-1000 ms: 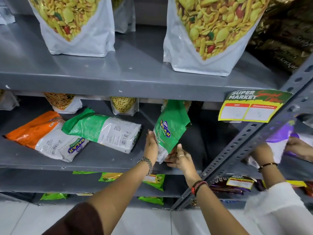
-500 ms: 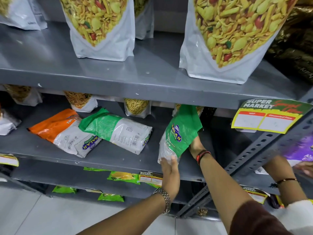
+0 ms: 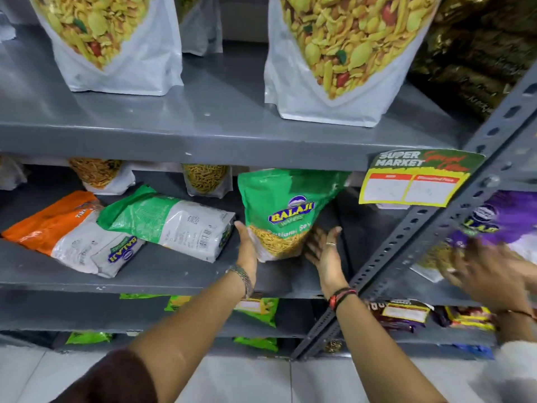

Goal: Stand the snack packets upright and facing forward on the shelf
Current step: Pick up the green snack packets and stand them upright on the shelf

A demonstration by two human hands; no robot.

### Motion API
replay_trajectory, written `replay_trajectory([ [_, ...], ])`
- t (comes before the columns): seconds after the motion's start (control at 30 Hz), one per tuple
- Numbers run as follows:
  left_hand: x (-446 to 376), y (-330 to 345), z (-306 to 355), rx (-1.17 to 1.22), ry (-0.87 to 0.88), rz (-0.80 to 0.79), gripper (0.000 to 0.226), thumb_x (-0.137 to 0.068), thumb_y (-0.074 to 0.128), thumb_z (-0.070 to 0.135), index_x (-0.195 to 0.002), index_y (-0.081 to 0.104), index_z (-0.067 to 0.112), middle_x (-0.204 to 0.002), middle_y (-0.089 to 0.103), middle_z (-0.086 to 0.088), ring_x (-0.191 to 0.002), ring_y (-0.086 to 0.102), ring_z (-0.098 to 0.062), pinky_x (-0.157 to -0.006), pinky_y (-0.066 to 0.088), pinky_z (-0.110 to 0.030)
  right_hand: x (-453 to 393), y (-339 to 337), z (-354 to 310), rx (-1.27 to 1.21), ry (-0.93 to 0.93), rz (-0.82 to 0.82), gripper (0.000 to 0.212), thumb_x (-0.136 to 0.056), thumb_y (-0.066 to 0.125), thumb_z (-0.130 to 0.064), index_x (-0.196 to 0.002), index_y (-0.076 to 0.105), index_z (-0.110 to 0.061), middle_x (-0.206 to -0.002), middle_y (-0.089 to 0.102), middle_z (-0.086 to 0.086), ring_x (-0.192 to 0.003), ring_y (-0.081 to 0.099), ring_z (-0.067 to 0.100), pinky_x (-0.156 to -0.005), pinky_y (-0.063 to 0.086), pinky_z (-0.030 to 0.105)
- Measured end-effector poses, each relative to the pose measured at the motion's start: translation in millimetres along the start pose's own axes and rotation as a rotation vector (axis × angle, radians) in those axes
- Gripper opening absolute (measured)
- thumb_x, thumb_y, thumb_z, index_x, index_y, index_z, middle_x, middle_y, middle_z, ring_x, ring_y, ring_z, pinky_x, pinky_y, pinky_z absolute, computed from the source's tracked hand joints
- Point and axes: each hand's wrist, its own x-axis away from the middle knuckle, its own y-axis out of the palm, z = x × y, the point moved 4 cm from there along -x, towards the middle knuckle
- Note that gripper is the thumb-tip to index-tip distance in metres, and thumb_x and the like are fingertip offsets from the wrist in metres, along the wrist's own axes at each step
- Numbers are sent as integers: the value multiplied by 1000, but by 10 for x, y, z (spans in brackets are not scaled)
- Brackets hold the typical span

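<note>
A green Balaji packet (image 3: 287,210) stands upright and faces forward on the middle shelf (image 3: 162,271), its top leaning slightly right. My left hand (image 3: 247,248) lies flat against its lower left side. My right hand (image 3: 325,251) is at its lower right with fingers spread, the fingertips just touching the packet. To the left, a green-and-white packet (image 3: 165,222) lies flat, partly over an orange-and-white packet (image 3: 58,234) that also lies flat.
Sev pouches (image 3: 203,181) stand at the back of the shelf. Big mixture pouches (image 3: 334,53) stand on the shelf above. A slanted perforated post (image 3: 421,245) and a price tag (image 3: 415,181) are on the right. Beyond them another person's hand (image 3: 488,274) touches a purple packet (image 3: 499,216).
The green packet has turned from edge-on and tilted to upright with its front facing me. My right hand came out from behind it to its right side, and my left hand moved to its left side.
</note>
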Motion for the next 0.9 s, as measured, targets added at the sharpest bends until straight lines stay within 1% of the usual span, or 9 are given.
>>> replay_trajectory([
  [0.13, -105, 130, 89, -19, -3, -122, 77, -88, 14, 66, -150, 20, 21, -159, 20, 0, -146, 21, -20, -121, 16, -40, 36, -119, -8, -10, -22, 19, 67, -93, 8, -56, -144, 33, -19, -151, 37, 4, -135, 40, 23, -108, 32, 37],
  [0.27, -48, -3, -17, -34, 18, -84, 57, -97, 28, 45, -141, 37, 10, -135, 47, -7, -129, 45, -19, -110, 33, -34, 66, -199, 158, 184, 128, 149, 44, -95, 41, -34, -128, 49, -5, -137, 52, 17, -121, 53, 32, -93, 46, 44],
  [0.33, 6, -152, -125, -49, -44, -54, 37, -99, 35, 29, -126, 50, 8, -116, 52, -6, -113, 53, -23, -101, 42, -33, 134, -134, 280, 354, 227, 80, 30, -93, 46, -23, -117, 56, -7, -124, 60, 21, -104, 60, 31, -75, 48, 37],
  [0.43, 112, -466, -248, -97, -185, -89, 38, -99, 34, 19, -132, 45, 3, -134, 50, -18, -125, 49, -35, -103, 40, -39, 211, 150, 353, 471, 185, -135, 21, -93, 46, -17, -106, 61, -11, -102, 63, 11, -79, 58, 16, -63, 41, 26],
  [0.53, 260, -861, -171, -197, -245, -112, 21, -97, 38, 16, -111, 52, 9, -122, 59, -18, -90, 61, -28, -78, 48, -30, 296, 604, 307, 518, 36, -282, 26, -93, 44, -8, -112, 60, 0, -102, 63, 9, -91, 56, 18, -67, 43, 19],
  [0.63, 269, -1262, 8, -213, -228, -45, 30, -97, 38, 19, -122, 48, 7, -133, 53, -20, -106, 57, -31, -80, 47, -32, 343, 1089, 136, 616, -232, -313, 22, -89, 47, 1, -104, 62, 7, -107, 66, 18, -95, 56, 18, -78, 44, 11],
  [0.7, 210, -1478, 165, -173, -182, 0, 42, -98, 37, 25, -133, 43, 4, -132, 52, -22, -107, 57, -33, -84, 47, -35, 341, 1402, 18, 675, -338, -284, 23, -85, 47, 4, -102, 62, 5, -107, 67, 23, -94, 59, 23, -89, 46, 27],
  [0.77, 122, -1666, 353, -103, -137, 46, 50, -97, 37, 30, -138, 38, 1, -123, 56, -20, -104, 57, -32, -86, 47, -36, 302, 1729, -83, 698, -409, -277, 26, -81, 47, 6, -102, 63, 2, -107, 68, 24, -91, 59, 22, -87, 45, 29],
  [0.9, 7, -1749, 634, -10, -92, 65, 48, -95, 40, 37, -131, 45, 7, -119, 51, -14, -95, 49, -25, -77, 42, -32, -9, 2164, -277, 951, -476, -197, 27, -88, 53, -20, -111, 66, -12, -118, 67, 14, -109, 61, 26, -93, 45, 30],
])
